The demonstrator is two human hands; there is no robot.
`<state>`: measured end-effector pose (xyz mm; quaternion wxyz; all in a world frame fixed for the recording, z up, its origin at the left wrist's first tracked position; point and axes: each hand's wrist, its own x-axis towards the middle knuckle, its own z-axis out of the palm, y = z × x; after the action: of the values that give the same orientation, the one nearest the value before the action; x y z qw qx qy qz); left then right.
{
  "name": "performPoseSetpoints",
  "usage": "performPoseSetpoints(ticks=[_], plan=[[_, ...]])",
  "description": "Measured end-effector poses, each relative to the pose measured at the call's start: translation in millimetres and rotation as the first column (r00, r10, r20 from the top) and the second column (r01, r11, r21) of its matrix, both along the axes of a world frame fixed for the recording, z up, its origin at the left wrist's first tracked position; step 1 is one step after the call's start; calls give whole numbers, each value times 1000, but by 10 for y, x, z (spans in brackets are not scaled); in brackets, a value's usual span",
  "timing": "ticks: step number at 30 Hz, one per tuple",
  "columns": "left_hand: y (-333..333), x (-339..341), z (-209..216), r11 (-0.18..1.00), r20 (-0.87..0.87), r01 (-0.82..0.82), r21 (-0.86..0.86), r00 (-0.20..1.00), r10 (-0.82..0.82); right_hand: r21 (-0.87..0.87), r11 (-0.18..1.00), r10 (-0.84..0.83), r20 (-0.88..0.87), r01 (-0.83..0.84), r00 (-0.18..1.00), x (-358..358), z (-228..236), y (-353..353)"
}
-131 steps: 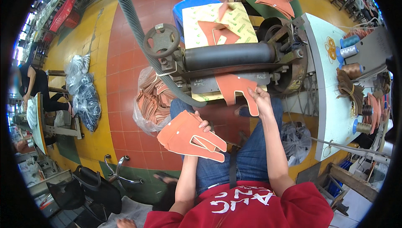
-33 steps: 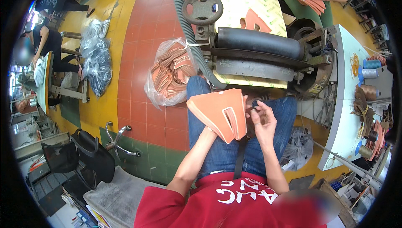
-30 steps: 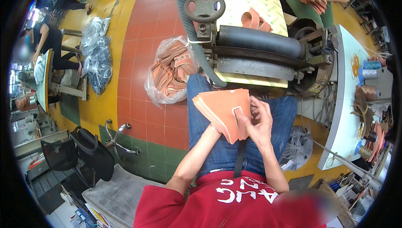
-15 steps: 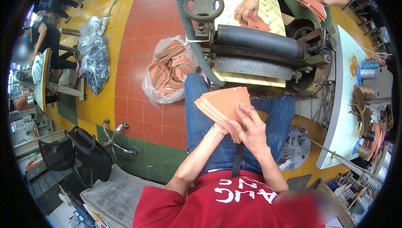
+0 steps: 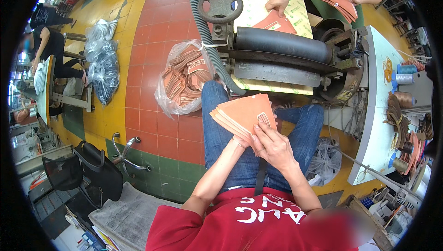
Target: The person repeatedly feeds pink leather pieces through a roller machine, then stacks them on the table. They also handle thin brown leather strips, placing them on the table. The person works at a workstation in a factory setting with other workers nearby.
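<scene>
A fanned stack of coral-coloured flat cut pieces (image 5: 242, 110) is held above my lap. The top piece has a pale-edged slot near its right side. My left hand (image 5: 241, 142) grips the stack from below at its narrow lower end, its fingers mostly hidden behind the pieces. My right hand (image 5: 274, 148) lies over the front, fingertips pressed on the top piece by the slot. Across the roller machine (image 5: 284, 46), a co-worker's hand (image 5: 278, 5) touches coral pieces on a patterned yellow sheet (image 5: 302, 18). Their other hand holds a fan of similar pieces (image 5: 339, 5).
A clear plastic bag (image 5: 168, 99) full of coral pieces stands on the floor left of my knee. A grey ribbed hose (image 5: 196, 11) runs down beside the machine's handwheel (image 5: 220, 6). At right, a white table (image 5: 369, 126) bears thread spools (image 5: 406, 79). An office chair (image 5: 99, 170) lies at left.
My right fingertips have shifted on the stack, and the slot of the top piece now shows. The co-worker's hand has drawn up and back from the pieces on the sheet.
</scene>
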<state>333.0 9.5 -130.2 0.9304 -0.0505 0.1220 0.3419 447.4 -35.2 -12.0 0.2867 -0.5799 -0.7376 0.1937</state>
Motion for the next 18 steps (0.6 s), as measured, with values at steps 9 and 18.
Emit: performPoseSetpoints(ticks=[9,18], plan=[[-58,-43,-109,998,-34,-56,-13,998,56,-69,990,126,58,-122,990,56,15,52],[-76,-51,-229,998,-86,-46,-30,995,43,-50,988,149,111,-144,983,57,-27,66]])
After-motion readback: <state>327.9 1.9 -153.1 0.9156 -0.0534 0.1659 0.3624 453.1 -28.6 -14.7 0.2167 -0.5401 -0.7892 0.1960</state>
